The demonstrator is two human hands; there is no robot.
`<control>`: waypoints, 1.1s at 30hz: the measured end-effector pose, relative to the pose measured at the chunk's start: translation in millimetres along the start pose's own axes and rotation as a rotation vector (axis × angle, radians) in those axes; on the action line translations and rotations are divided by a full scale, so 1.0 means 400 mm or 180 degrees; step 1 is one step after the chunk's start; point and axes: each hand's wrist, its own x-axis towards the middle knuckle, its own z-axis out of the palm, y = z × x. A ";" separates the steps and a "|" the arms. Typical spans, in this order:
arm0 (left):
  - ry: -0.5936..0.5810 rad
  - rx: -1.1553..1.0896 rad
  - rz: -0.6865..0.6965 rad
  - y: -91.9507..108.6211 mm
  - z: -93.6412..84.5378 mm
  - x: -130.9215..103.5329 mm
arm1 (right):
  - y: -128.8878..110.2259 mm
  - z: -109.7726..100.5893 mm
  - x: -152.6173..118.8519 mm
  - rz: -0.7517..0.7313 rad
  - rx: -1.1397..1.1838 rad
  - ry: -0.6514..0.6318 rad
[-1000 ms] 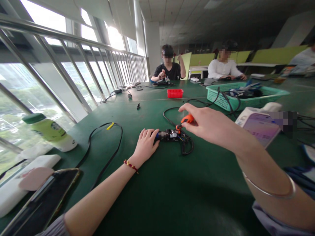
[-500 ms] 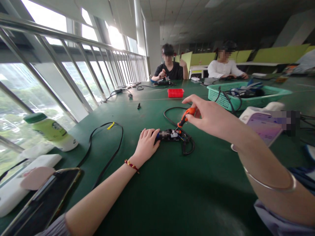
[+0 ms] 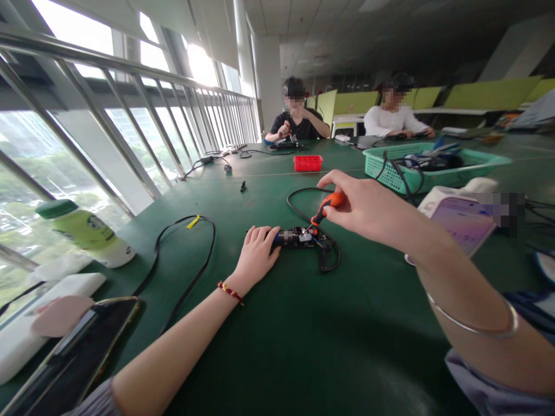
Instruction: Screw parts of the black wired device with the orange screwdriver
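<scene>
My left hand is closed over the blue-and-black end of an opened black cylindrical electric device, holding it against the green table. Small wires and orange and white parts are exposed at its right end. My right hand grips an orange-and-black screwdriver by the handle, thumb and fingers around it. The screwdriver slants down to the left, its tip among the exposed parts; exact contact is too small to tell. A black cord loops beside the device's right end.
A red tray and a green basket with cords stand farther back. To the right is a propped phone. On the left are a bottle, a dark phone and a looped black strap. Two people sit across the table.
Both my hands keep their holds, and the screwdriver stays at the exposed parts with hardly any shift. Across the table, one person's raised hand has moved in toward the head.
</scene>
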 end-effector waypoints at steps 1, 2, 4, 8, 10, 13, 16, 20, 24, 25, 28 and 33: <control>-0.0011 0.0016 0.0002 0.001 -0.001 0.000 | -0.002 -0.002 0.000 0.0068 -0.0006 -0.0109; -0.0022 0.0029 0.0003 0.002 -0.001 0.000 | -0.004 -0.003 0.000 0.0144 -0.0017 -0.0210; -0.0040 0.0044 -0.0002 0.002 -0.001 0.001 | -0.005 -0.002 0.000 0.0241 -0.0021 -0.0292; -0.0037 0.0048 -0.0002 0.001 0.001 0.002 | 0.001 0.007 0.003 0.0016 0.0063 0.0029; -0.0023 0.0047 0.0014 0.000 0.002 0.002 | 0.002 0.010 0.005 -0.0080 0.0136 0.0070; -0.0020 0.0045 0.0009 -0.001 0.001 0.002 | -0.002 0.009 0.005 0.0121 0.0139 -0.0109; -0.0025 0.0035 0.0012 -0.001 -0.001 0.002 | -0.005 0.011 0.005 0.0279 0.0036 -0.0189; -0.0013 0.0029 0.0010 0.000 0.000 0.003 | -0.002 0.022 0.007 0.0059 0.0016 0.0169; 0.0029 0.0008 0.0014 -0.001 0.003 0.002 | -0.004 0.022 0.006 0.0016 0.0038 0.0120; 0.0034 0.0011 0.0019 -0.002 0.003 0.002 | -0.005 0.020 0.005 0.0079 0.0028 0.0026; 0.0020 0.0041 0.0025 -0.002 0.003 0.002 | -0.004 0.017 0.006 0.0233 -0.0014 -0.0134; -0.0007 0.0061 0.0018 -0.002 0.005 0.003 | 0.001 0.025 0.009 -0.0006 0.0041 0.0086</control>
